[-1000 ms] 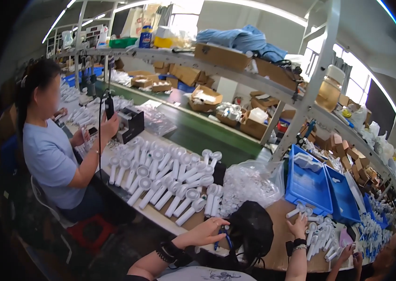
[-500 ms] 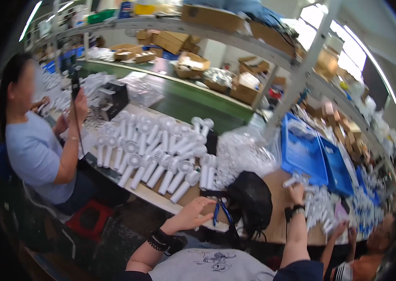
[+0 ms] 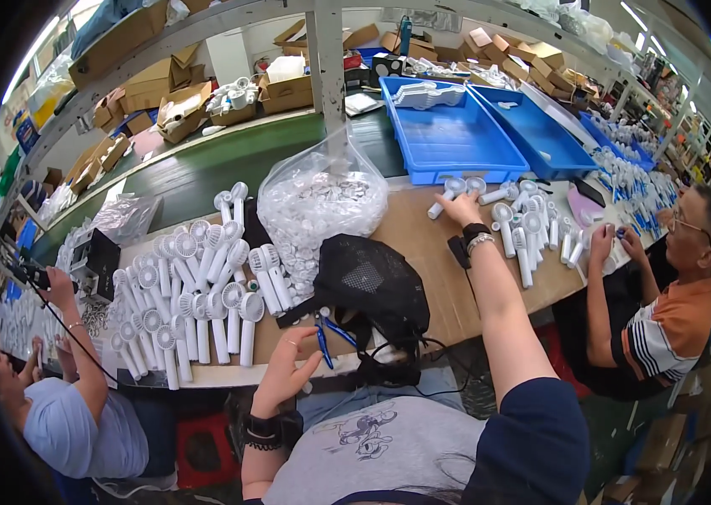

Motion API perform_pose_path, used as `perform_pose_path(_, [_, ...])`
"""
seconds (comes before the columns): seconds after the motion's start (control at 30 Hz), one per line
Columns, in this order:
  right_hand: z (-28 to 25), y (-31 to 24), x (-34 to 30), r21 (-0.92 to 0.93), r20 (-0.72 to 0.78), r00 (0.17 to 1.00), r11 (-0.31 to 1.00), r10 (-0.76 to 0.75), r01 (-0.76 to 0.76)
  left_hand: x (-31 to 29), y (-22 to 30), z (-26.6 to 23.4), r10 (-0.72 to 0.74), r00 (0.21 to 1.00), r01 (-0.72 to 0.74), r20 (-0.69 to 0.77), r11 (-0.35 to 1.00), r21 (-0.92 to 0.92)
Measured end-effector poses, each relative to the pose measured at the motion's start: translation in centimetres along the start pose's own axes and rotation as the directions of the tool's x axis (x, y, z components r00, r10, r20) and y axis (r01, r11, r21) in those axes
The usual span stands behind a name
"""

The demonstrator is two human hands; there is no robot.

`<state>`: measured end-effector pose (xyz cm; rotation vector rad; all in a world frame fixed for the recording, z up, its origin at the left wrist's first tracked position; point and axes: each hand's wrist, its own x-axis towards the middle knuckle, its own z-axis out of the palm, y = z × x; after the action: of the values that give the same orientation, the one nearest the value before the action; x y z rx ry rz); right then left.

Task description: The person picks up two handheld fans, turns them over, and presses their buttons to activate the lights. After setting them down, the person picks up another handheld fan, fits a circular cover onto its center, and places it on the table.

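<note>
My left hand (image 3: 285,374) hovers at the table's front edge, its fingers apart and nothing in them. Just right of it lie blue-handled pliers (image 3: 324,345). Farther out on the right, my right hand (image 3: 461,209) has its fingers closed around white handheld fans (image 3: 450,188) in front of the blue tray; the palm side is hidden. More white handheld fans (image 3: 530,223) lie loosely to the right of that hand. A large group of similar fans (image 3: 179,286) is laid out in rows at the left.
A black mesh bag (image 3: 368,286) lies between my arms, by a clear plastic bag of small white parts (image 3: 322,206). Two blue trays (image 3: 456,143) stand at the back, near a metal post (image 3: 330,76). Co-workers sit at left and right (image 3: 667,286).
The view has swung to the right, bringing the trays and the right-hand co-worker nearer the middle. My right hand remains at the fans; my left stays open near the pliers.
</note>
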<state>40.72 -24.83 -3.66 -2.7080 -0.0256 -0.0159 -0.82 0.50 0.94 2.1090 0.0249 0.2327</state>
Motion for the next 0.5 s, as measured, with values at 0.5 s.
perform_pose_path(0.5, [-1.2, 1.7, -1.7, -0.105, -0.01, 0.992, 0.987, -0.126, 0.124, 1.0, 0.2, -0.1, 0.041, 0.999, -0.041, -0.003, 0.999, 0.027])
